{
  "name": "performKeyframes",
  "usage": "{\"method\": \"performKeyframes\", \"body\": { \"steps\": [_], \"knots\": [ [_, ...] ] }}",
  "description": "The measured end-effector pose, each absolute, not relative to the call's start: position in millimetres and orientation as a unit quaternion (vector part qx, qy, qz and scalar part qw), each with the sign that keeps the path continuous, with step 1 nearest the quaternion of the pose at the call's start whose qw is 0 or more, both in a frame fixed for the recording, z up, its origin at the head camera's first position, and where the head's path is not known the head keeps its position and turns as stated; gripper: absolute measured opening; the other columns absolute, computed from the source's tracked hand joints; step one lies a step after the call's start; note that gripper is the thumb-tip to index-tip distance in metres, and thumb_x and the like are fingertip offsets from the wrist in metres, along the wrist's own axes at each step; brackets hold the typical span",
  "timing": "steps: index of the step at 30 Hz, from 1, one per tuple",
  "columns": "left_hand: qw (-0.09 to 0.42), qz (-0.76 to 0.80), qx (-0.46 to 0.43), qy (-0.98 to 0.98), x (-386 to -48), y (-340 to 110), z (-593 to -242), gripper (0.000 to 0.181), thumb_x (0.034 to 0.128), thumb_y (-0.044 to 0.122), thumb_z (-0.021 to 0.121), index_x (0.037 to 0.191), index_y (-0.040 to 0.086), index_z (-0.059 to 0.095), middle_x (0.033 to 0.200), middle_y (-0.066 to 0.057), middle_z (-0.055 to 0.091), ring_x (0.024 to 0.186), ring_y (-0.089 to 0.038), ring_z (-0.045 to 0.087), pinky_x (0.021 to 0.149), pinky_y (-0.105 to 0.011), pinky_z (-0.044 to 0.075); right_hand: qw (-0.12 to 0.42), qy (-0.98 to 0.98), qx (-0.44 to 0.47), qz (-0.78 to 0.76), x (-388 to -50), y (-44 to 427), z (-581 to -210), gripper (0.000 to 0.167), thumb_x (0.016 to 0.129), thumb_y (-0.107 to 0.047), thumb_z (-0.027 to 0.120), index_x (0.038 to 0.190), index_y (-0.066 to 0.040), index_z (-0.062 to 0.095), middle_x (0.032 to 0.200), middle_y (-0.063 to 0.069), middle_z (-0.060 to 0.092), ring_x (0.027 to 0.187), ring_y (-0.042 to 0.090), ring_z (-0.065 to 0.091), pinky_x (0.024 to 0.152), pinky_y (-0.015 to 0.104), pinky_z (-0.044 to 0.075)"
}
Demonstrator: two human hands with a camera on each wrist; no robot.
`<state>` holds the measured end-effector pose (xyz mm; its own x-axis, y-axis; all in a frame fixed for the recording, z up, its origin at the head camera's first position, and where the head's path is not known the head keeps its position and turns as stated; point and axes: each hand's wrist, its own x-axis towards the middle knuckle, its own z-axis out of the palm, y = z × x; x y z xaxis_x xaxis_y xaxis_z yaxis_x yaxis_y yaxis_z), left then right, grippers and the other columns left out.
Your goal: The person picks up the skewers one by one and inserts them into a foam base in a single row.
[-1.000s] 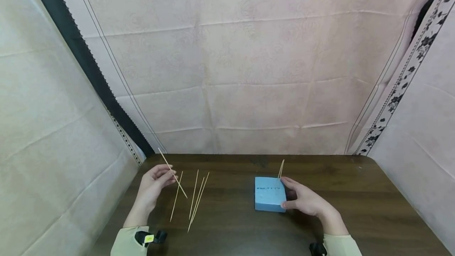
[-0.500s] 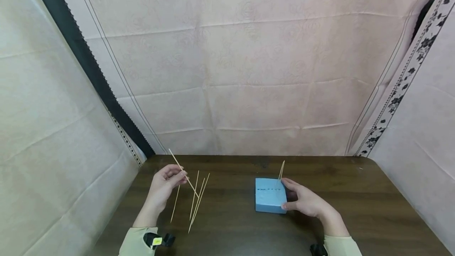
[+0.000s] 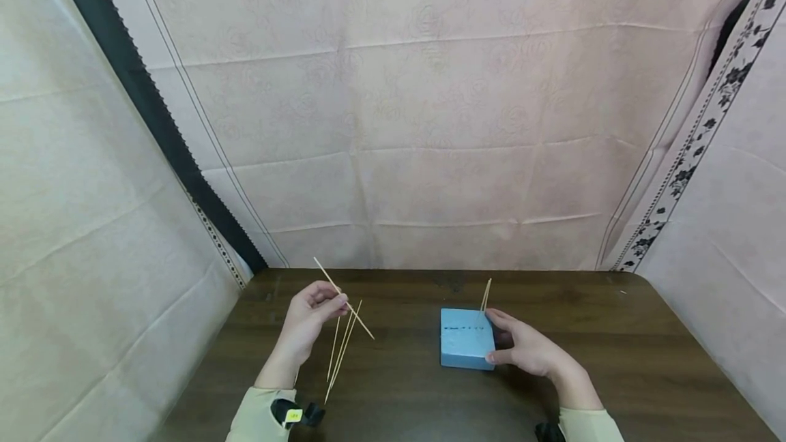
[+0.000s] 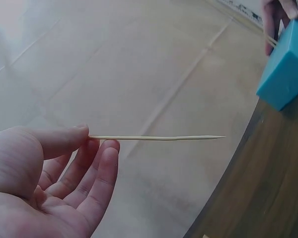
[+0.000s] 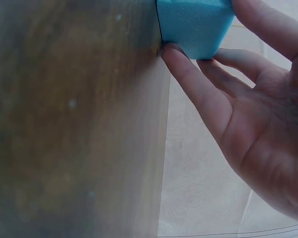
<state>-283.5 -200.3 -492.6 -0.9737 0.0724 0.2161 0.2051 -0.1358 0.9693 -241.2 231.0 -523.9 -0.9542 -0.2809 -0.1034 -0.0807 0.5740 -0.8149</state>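
Dark brown wooden surface [image 3: 405,387] is fronting pale creased cloth [image 3: 430,121]. Thin pale wooden stick [image 4: 156,138] is slanting diagonally above it, sharp end pointing right and nearward. Left hand [image 3: 312,314] is reaching forward, thumb and fingers pinching the stick about mid-length. Right hand [image 3: 525,345] is gripping a light-blue rectangular block [image 3: 463,336].

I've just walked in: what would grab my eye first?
Probably the bright blue, square-topped block on the dark brown wooden table, with thin, pale wooden sticks standing near its far right corner and the right hand gripping its right side. Then the left hand, pinching a pale, pointed stick above the table, near more sticks lying there.
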Motion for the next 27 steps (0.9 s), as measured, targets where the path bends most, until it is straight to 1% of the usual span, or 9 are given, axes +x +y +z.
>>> {"method": "performKeyframes", "body": {
  "steps": [1,2,3,5,9,16,21,25,27],
  "knots": [
    [0.041,-0.747,-0.108,-0.655,-283.7,-196.4,-492.0,0.02,0.0963,-0.007,0.074,0.109,-0.014,0.061,0.099,-0.027,0.071,0.082,-0.022,0.075,0.08,-0.037,0.064,0.111,0.88,-0.103,-0.449,-241.4,230.9,-523.8,0.096,0.084,-0.017,0.092,0.163,0.0,0.039,0.168,0.028,0.033,0.134,0.046,0.059,0.106,0.064,0.049],
    [0.037,-0.748,-0.11,-0.654,-284.1,-192.5,-491.7,0.02,0.0965,-0.007,0.074,0.109,-0.014,0.061,0.098,-0.025,0.072,0.082,-0.022,0.075,0.08,-0.038,0.064,0.111,0.88,-0.103,-0.45,-241.5,231.0,-523.9,0.096,0.085,-0.016,0.091,0.163,0.0,0.038,0.168,0.028,0.033,0.134,0.046,0.059,0.107,0.064,0.049],
    [0.035,-0.75,-0.111,-0.652,-284.6,-188.6,-491.4,0.02,0.0963,-0.007,0.074,0.109,-0.014,0.061,0.098,-0.026,0.072,0.082,-0.023,0.075,0.081,-0.039,0.064,0.112,0.88,-0.105,-0.45,-241.8,231.0,-524.0,0.096,0.085,-0.016,0.091,0.163,0.001,0.038,0.168,0.029,0.033,0.134,0.046,0.059,0.106,0.063,0.049],
    [0.026,-0.751,-0.115,-0.649,-285.9,-181.1,-491.5,0.021,0.0963,-0.005,0.075,0.109,-0.014,0.061,0.096,-0.022,0.073,0.082,-0.023,0.075,0.081,-0.04,0.064,0.113,0.878,-0.108,-0.452,-242.4,231.0,-523.8,0.096,0.085,-0.014,0.091,0.163,0.001,0.038,0.168,0.029,0.033,0.134,0.046,0.059,0.106,0.062,0.05],
    [0.013,-0.755,-0.128,-0.643,-286.7,-165.8,-492.2,0.02,0.0961,-0.006,0.075,0.11,-0.012,0.062,0.095,-0.02,0.073,0.082,-0.023,0.075,0.081,-0.041,0.064,0.113,0.875,-0.113,-0.457,-242.9,230.1,-522.1,0.095,0.085,-0.012,0.09,0.163,0.002,0.037,0.168,0.03,0.033,0.133,0.046,0.059,0.106,0.062,0.05],
    [-0.018,-0.761,-0.155,-0.629,-285.1,-138.0,-491.4,0.027,0.0966,-0.005,0.074,0.114,-0.017,0.058,0.095,-0.016,0.072,0.083,-0.023,0.075,0.082,-0.039,0.064,0.11,0.876,-0.105,-0.458,-242.6,229.8,-520.7,0.095,0.085,-0.011,0.09,0.163,0.002,0.038,0.168,0.029,0.033,0.134,0.046,0.059,0.106,0.063,0.049],
    [-0.036,-0.754,-0.163,-0.635,-283.8,-120.2,-489.7,0.025,0.0968,0.0,0.077,0.113,-0.012,0.062,0.096,-0.013,0.073,0.086,-0.026,0.076,0.086,-0.042,0.064,0.113,0.874,-0.106,-0.46,-242.7,230.5,-522.9,0.095,0.085,-0.012,0.09,0.163,0.002,0.038,0.166,0.03,0.035,0.134,0.046,0.059,0.106,0.062,0.05],
    [-0.042,-0.745,-0.173,-0.643,-282.0,-109.3,-489.9,0.025,0.0975,0.005,0.078,0.114,-0.008,0.065,0.099,-0.018,0.073,0.088,-0.026,0.075,0.088,-0.04,0.063,0.116,0.871,-0.112,-0.465,-242.0,230.7,-525.0,0.095,0.085,-0.011,0.09,0.163,0.002,0.037,0.165,0.031,0.037,0.133,0.046,0.058,0.104,0.061,0.051],
    [-0.046,-0.742,-0.176,-0.646,-281.1,-103.9,-490.6,0.025,0.098,0.007,0.079,0.115,-0.006,0.066,0.102,-0.023,0.072,0.089,-0.025,0.075,0.089,-0.039,0.063,0.116,0.869,-0.114,-0.467,-241.2,230.4,-524.9,0.095,0.085,-0.011,0.09,0.163,0.003,0.037,0.165,0.031,0.036,0.133,0.046,0.059,0.104,0.061,0.052]
  ]
}}
